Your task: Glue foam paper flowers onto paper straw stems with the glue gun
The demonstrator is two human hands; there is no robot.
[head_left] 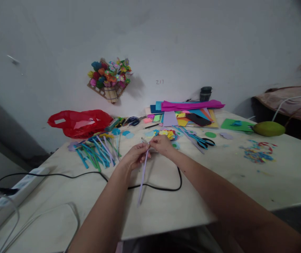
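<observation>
A: What are the hands doing?

B: The left hand [136, 154] pinches a long, narrow lilac paper strip [143, 172] near its upper end, thumb against fingers. The right hand [163, 144] meets it there, thumb and fingertips closed together on that same end.

A: And where is the strip exactly?

B: Above the front part of the pale tabletop [171, 214], running down from the fingertips toward the person, between the two forearms. Its lower end is blurred, so I can't tell whether it touches the surface. A thin black cable [163, 189] loops across the table and passes behind the strip.

A: What lies near the left hand?

B: A spread of blue, green and lilac paper strips [95, 154], to its left, with a crumpled red plastic bag [80, 123] behind them.

A: And past the right hand?

B: Just beyond it, a cluster of yellow and multicoloured paper flower shapes [168, 134]. Further right lies a pair of scissors with dark looped handles [205, 142]. Behind those is a pile of coloured paper sheets [170, 118], topped at the back by a folded magenta sheet [192, 105].

A: Anything farther right?

B: A heap of tiny multicoloured paper scraps [258, 153], with a green oval fruit [269, 129] behind it.
</observation>
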